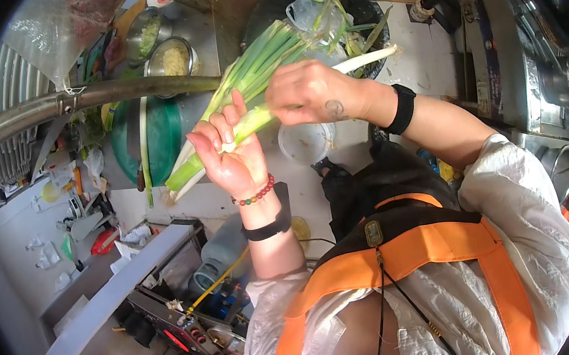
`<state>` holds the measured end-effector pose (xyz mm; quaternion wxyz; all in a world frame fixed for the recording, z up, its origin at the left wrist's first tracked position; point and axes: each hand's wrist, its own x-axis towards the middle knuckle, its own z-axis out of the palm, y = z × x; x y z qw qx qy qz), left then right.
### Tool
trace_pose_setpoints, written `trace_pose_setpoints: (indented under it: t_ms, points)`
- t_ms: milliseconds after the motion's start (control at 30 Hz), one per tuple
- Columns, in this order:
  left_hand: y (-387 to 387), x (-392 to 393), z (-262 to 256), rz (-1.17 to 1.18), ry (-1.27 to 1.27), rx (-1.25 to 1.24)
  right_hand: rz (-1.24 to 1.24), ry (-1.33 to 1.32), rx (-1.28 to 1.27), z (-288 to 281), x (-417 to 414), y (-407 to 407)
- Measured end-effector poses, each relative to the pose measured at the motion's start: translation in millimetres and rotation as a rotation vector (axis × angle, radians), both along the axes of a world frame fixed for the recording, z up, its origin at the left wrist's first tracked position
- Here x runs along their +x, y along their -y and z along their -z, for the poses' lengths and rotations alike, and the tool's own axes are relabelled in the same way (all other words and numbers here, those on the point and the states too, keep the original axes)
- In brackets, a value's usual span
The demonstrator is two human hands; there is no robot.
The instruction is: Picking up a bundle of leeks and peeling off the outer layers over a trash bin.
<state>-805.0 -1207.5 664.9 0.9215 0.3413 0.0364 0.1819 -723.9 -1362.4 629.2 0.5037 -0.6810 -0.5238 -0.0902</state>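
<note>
My left hand [232, 157] is palm up with its fingers curled around a thick green scallion stalk [252, 122]. My right hand [314, 92] grips close by, its fingers pinched at the stalk's upper part. A white scallion stem [366, 59] with a root end sticks out beyond my right hand; whether it is the same stalk is hidden by that hand. Behind both hands lies a bunch of scallions [258, 64], green leaves towards the bin and white root ends at lower left. Beyond them stands a bin [381, 35] lined with black plastic, holding plastic bags and scallion scraps.
A metal pipe [112, 93] crosses the left side. Below it, a green round cutting board [167, 138] bears a knife [134, 136] and a scallion stalk [144, 146]. Steel bowls [192, 61] hold chopped food. A whitish tub [307, 143] and gas cylinder [226, 242] stand lower down.
</note>
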Motion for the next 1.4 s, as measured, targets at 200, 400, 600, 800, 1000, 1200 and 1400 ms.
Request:
trace_pose_setpoints:
  t_ms: [200,400,600,800,1000,1200,1400]
  points:
    - [-7.4,-5.7,0.5,0.133,0.052,0.046,0.184,-0.230,-0.151,16.3,15.2,12.2]
    - [-48.2,-20.7,-16.3,0.019,0.125,0.059,0.737,-0.205,-0.577,100.8,94.4,103.8]
    - [-99.3,-48.4,-26.5,-0.093,0.170,-0.190,0.968,-0.232,-0.798,142.4,158.2,189.0]
    - [-106.8,-46.6,-26.0,-0.113,0.144,-0.187,0.612,-0.092,-0.223,65.4,131.1,96.7]
    - [-50.4,-9.1,-34.4,-0.397,-0.173,-0.015,0.032,-0.240,-0.098,19.5,18.8,-2.2]
    - [-47.8,-24.8,18.1,-0.165,-0.356,0.416,0.027,-0.087,0.024,27.5,20.2,2.0]
    - [-42.2,-24.4,16.5,-0.054,-0.313,0.491,0.197,-0.103,-0.190,29.2,15.8,6.8]
